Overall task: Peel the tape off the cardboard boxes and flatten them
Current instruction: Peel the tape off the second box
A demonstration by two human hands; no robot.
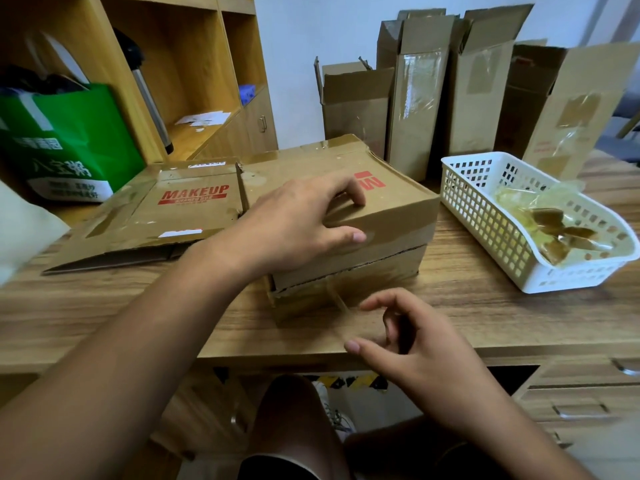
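Observation:
A brown cardboard box [391, 216] with red print lies on the wooden table [138, 306], nearly collapsed. My left hand [298, 220] holds it down, fingers over the top edge and thumb on the taped front face. A thin strip of clear tape [337, 301] stretches from the box's near edge to my right hand [408, 337], which pinches its end just in front of the box. A flattened box [166, 209] printed MAKEUP lies to the left.
A white plastic basket [485, 216] holding crumpled tape sits at the right. Several upright cardboard boxes [433, 91] lean against the back wall. A green bag [69, 140] and wooden shelves [194, 64] stand at the left. Drawers [585, 393] are under the table's right side.

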